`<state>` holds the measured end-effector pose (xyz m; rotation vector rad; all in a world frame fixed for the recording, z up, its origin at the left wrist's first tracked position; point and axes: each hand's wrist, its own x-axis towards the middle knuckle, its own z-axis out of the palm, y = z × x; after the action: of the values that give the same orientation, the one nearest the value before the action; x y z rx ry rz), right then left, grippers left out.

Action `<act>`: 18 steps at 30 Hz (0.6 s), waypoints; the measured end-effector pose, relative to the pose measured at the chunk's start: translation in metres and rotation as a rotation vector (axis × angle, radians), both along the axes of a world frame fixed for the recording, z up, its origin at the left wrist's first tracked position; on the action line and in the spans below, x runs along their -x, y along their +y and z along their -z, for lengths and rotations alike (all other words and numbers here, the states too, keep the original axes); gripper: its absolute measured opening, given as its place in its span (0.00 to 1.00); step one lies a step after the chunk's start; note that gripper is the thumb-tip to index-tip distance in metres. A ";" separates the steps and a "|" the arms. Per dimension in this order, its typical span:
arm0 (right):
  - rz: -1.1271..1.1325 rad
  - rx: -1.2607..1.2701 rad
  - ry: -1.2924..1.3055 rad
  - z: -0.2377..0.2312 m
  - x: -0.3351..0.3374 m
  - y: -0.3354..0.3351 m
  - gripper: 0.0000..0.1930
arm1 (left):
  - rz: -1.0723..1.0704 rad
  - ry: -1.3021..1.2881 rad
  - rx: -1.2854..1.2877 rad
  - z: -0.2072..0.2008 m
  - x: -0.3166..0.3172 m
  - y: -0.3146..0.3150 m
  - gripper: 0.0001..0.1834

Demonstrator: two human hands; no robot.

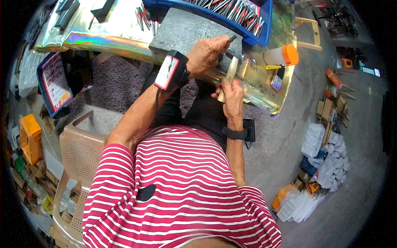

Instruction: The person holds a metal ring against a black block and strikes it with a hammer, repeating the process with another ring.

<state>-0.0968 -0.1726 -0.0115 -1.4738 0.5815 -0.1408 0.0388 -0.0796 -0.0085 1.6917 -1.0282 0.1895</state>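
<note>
Seen from above, a person in a red-and-white striped shirt (pixel 182 186) sits at a desk (pixel 264 89) covered in shiny iridescent foil, in the upper middle of the frame. The left hand (pixel 206 53), with a red, white and black device strapped to its wrist, is closed around a small dark tool (pixel 232 38) just above centre. The right hand (pixel 232 97), wearing a black wrist strap, grips a pale wooden handle (pixel 230 76) just below and right of the left hand, its upper end meeting the work at the desk edge. A grey slab (pixel 186 31) lies under the left hand. Behind it, at the top edge, a blue tray (pixel 264 29) holds many thin red-and-dark pieces. To the right on the desk stand a white bottle with an orange cap (pixel 283 55) and a phone (pixel 278 78). A beige plastic chair (pixel 76 165) sits lower left.
</note>
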 end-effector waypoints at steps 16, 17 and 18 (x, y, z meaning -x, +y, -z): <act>0.030 -0.112 0.059 -0.044 0.003 -0.018 0.05 | 0.048 -0.037 -0.053 0.001 0.001 -0.002 0.07; 0.030 -0.108 0.059 -0.057 0.005 -0.018 0.05 | 0.058 -0.026 -0.046 0.002 0.001 -0.002 0.06; -0.017 0.093 0.058 -0.073 0.007 -0.018 0.06 | 0.056 -0.024 -0.044 0.001 0.001 -0.001 0.06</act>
<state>-0.1033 -0.1910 0.0617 -1.5771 0.6158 -0.1129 0.0380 -0.0811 -0.0096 1.7020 -1.1037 0.1525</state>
